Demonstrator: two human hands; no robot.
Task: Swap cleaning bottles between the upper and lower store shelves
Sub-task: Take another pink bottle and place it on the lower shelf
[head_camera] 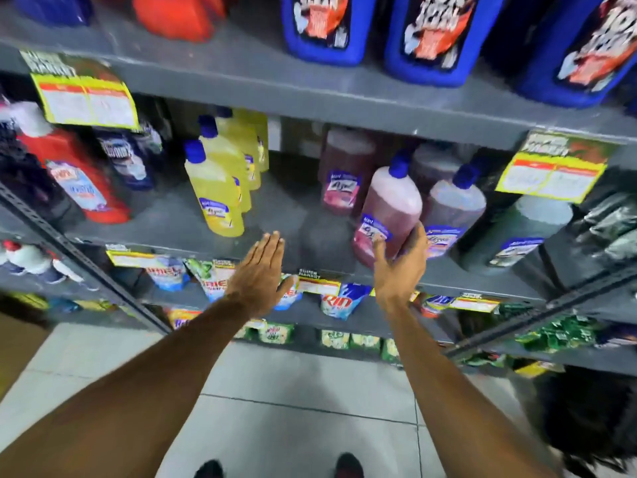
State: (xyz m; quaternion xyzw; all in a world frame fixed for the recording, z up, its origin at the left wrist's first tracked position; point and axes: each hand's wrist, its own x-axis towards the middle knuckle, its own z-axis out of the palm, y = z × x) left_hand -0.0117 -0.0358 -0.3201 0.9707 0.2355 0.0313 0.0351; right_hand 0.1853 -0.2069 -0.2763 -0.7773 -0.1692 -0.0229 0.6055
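Your landmark is the grey metal shelf (269, 215) at the middle of the rack, and everything here sits around it. On the board above that shelf stand large blue jugs (324, 29) with dark labels, with an orange jug (172, 15) to their left. On the shelf itself, at its left end, you have a red bottle (74, 177) and a dark blue bottle (127, 160) beside it; toward the middle runs a row of yellow cleaner bottles (215, 191) with blue caps, one behind another. To the right of those, further back on the shelf, stands a wide pink bottle (344, 174), and at the shelf's right end a purple bottle (451, 208) with a blue cap and a grey-green bottle (527, 229). Yellow price tags (86, 94) hang from the board above. Below the shelf, detergent pouches (337, 301) line the lower tier. The pink cleaner bottle (389, 208) with the blue cap is tilted at the shelf's front edge, just left of the purple one. Your right hand (401, 267) wraps its lower part, thumb on the label side and fingers round the far side. Your left hand (258, 274) is flat and open with fingers together, holding nothing, in front of the shelf's edge, right of the yellow row.
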